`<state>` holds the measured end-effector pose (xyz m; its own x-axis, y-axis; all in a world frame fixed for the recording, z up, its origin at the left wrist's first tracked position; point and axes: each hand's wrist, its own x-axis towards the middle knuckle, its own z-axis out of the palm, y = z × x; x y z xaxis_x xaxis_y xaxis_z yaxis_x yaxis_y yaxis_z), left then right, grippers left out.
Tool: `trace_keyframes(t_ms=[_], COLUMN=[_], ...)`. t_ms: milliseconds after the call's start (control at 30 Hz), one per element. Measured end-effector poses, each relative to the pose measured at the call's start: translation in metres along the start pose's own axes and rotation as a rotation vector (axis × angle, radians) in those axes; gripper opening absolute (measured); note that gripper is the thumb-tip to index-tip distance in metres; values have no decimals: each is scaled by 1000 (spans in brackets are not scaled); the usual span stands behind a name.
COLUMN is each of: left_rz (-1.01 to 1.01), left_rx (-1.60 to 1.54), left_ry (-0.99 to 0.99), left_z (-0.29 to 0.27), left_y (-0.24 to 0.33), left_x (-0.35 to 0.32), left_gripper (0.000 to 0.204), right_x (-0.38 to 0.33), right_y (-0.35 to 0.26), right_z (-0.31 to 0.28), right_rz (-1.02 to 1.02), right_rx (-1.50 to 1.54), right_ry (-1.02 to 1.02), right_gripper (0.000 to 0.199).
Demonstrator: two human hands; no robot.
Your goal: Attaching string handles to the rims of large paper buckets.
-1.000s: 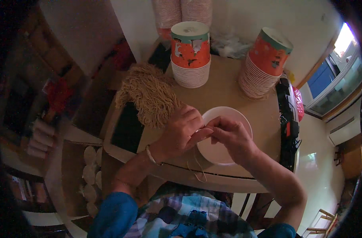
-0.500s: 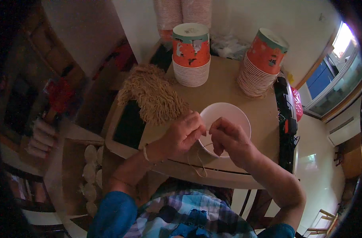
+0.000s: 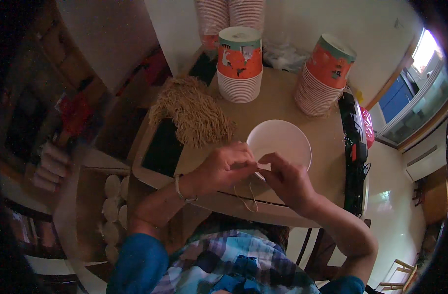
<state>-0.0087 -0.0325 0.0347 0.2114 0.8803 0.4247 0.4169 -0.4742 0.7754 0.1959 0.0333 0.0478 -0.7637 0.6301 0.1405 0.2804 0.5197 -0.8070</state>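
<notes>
My left hand [image 3: 228,164] and my right hand [image 3: 288,180] meet fingertip to fingertip over the near rim of a white paper tub [image 3: 281,139]. Both hands are closed in a pinch on a thin tan string, and a loop of the string [image 3: 254,205] hangs below them by the table's front edge. The pinched part is mostly hidden by the fingers. Just beyond my left hand lies a thick bundle of tan strings [image 3: 194,113]. A bracelet [image 3: 180,190] circles my left wrist.
Two upside-down stacks of orange and green paper tubs, one left [image 3: 239,66] and one leaning right [image 3: 325,76], stand at the back of the table [image 3: 282,109]. Bagged stacks [image 3: 229,17] rise behind. A cardboard box [image 3: 91,215] with white round items sits lower left. Black objects [image 3: 352,152] line the right edge.
My fingertips have drawn closer together, and the left hand has turned flatter. The hanging loop of string has shortened and shifted slightly.
</notes>
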Motion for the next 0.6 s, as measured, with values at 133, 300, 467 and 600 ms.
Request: trace_keyframes(t_ms=[133,300,467,600], left_rz=[-71,-103,-123,-117], left_rx=[-48,-83,-90,-111], left_ry=[0,-7,-9,-17], left_z=[2,0,-3,-6], left_y=[-4,-7,-5,-4], left_x=[-1,-1,3,7], left_gripper=[6,4,3,4], right_x=[0,4,6,9], right_y=[17,12,16,15], right_z=[2,-5,-5,-2], right_rz=[-344,-532,-531,-513], right_rx=[-186,-408,-413,-359], right_ry=[32,-56,-13,70], right_gripper=[18,28,28,23])
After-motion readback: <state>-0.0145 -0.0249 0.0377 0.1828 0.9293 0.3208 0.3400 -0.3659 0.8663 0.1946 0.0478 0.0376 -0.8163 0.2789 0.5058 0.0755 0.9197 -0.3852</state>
